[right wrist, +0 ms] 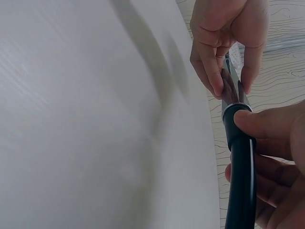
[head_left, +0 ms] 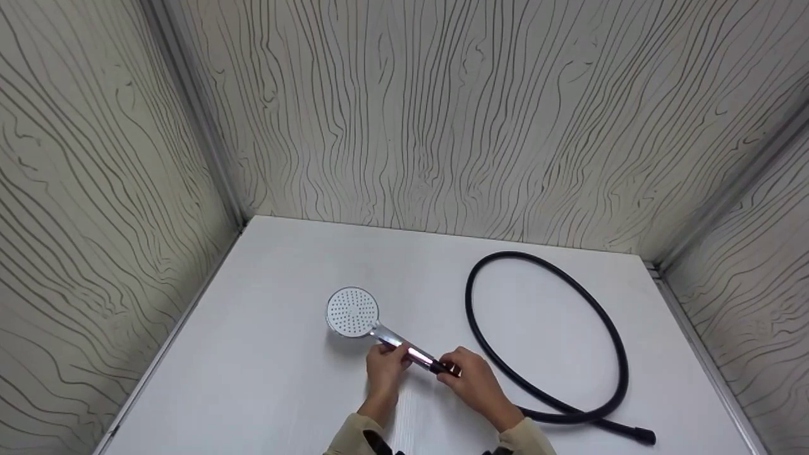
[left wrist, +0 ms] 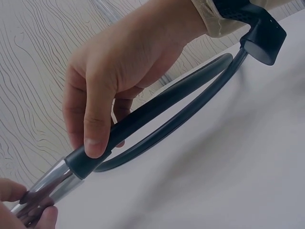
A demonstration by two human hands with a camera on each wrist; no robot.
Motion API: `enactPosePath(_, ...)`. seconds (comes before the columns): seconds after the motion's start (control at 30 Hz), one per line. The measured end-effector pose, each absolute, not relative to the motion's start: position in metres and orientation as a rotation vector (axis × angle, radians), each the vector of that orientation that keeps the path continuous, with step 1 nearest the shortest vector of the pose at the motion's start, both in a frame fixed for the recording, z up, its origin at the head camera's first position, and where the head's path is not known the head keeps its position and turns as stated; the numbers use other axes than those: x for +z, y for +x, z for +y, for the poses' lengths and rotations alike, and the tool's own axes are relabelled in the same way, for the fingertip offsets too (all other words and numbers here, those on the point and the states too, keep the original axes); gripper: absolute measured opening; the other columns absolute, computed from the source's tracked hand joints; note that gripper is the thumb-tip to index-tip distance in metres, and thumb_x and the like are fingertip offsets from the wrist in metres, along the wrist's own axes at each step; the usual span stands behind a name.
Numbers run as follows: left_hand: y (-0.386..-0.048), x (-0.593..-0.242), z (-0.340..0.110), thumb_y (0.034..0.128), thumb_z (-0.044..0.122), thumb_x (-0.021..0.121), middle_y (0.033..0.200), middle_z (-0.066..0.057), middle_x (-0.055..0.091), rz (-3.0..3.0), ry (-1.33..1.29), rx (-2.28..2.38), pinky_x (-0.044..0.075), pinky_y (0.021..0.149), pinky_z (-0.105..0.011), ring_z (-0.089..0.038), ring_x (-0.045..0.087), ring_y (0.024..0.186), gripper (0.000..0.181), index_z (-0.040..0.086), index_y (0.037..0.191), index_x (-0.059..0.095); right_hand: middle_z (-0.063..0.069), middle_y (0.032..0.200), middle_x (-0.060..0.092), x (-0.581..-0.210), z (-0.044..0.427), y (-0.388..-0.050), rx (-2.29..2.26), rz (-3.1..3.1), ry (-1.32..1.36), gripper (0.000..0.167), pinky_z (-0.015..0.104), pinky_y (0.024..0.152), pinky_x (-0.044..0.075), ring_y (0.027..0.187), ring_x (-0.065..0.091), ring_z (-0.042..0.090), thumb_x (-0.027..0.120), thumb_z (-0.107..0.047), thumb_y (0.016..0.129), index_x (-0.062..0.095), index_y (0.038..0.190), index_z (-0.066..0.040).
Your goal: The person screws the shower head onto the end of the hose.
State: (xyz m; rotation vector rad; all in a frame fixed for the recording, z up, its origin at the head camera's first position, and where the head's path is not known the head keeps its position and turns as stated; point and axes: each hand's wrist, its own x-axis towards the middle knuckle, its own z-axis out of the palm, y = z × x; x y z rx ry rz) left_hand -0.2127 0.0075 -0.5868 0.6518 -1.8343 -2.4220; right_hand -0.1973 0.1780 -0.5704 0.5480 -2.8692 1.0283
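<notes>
A chrome shower head (head_left: 352, 312) with a round white dotted face is held above the table, its face up and its handle slanting down to the right. My left hand (head_left: 385, 373) grips the chrome handle (head_left: 395, 339) between thumb and fingers. At the handle's lower end, my right hand (head_left: 473, 377) pinches the black end fitting (right wrist: 237, 124) of a shower hose (head_left: 626, 366). In the right wrist view the fitting meets the chrome end; how far it is threaded on cannot be seen.
The hose lies in a large loop on the right of the white table (head_left: 265, 303). Its free end (head_left: 644, 436) points toward the front right. Wood-patterned panels (head_left: 404, 126) stand behind and on both sides, with metal rails at the corners.
</notes>
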Motion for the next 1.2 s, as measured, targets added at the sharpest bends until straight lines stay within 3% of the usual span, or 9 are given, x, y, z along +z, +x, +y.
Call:
enactPosePath(0.43, -0.211, -0.592, 0.004, 0.0874, 0.007, 0.068, 0.087, -0.018, 0.065, -2.007, 0.682, -2.327, 0.06, 0.068, -0.026, -0.014, 0.066, 0.073, 0.031, -0.014, 0.103, 0.053, -0.004, 0.084, 0.062, -0.575, 0.178, -0.197, 1.047, -2.93, 0.535, 0.018, 0.016, 0.059, 0.044, 0.072, 0.053, 0.0, 0.077, -0.013, 0.08, 0.072, 0.096, -0.007)
enactPosePath(0.73, -0.208, -0.599, 0.0, 0.0855, 0.013, 0.07, 0.075, -0.007, 0.063, -2.108, 0.661, -2.277, 0.055, 0.061, -0.023, -0.012, 0.06, 0.066, 0.028, -0.01, 0.095, 0.058, -0.005, 0.081, 0.061, -0.581, 0.177, -0.196, 1.025, -2.946, 0.544, 0.016, 0.017, 0.058, 0.044, 0.071, 0.053, 0.003, 0.078, -0.012, 0.079, 0.072, 0.094, -0.008)
enactPosePath(1.2, -0.206, -0.606, -0.004, 0.0837, 0.013, 0.069, 0.062, 0.001, 0.06, -2.278, 0.562, -2.161, 0.043, 0.049, -0.018, -0.008, 0.055, 0.054, 0.016, 0.002, 0.081, 0.058, -0.004, 0.078, 0.06, -0.587, 0.178, -0.195, 1.007, -2.953, 0.552, 0.013, 0.017, 0.057, 0.042, 0.068, 0.051, 0.003, 0.079, -0.011, 0.077, 0.072, 0.089, -0.008)
